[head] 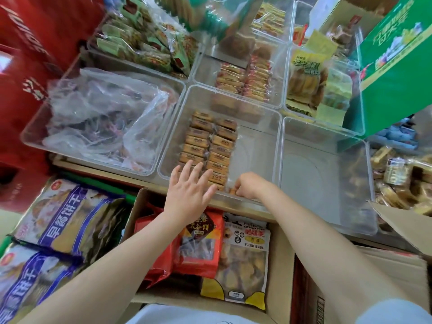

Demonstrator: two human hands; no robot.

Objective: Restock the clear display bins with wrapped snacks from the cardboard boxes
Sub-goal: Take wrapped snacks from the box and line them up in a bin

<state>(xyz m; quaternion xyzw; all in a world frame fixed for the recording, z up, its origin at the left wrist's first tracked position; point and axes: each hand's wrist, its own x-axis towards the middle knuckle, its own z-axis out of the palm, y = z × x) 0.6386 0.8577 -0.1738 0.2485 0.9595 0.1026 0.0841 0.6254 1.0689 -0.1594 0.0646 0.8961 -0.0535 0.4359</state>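
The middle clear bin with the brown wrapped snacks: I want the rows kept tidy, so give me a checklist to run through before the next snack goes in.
1. Room in the middle clear bin: ok, its right half is bare.
2. Two rows of brown wrapped snacks standing neatly: ok further back; the near end is hidden by the hands.
3. Left hand steadying the rows: ok, fingers spread flat over the near snacks.
4. Right hand grip: ok, fingers curl round a small snack at the bin's front edge.
5. Supply in the cardboard box below: ok, snack bags show.
6. Held snack matches the rows: cannot tell, mostly hidden.
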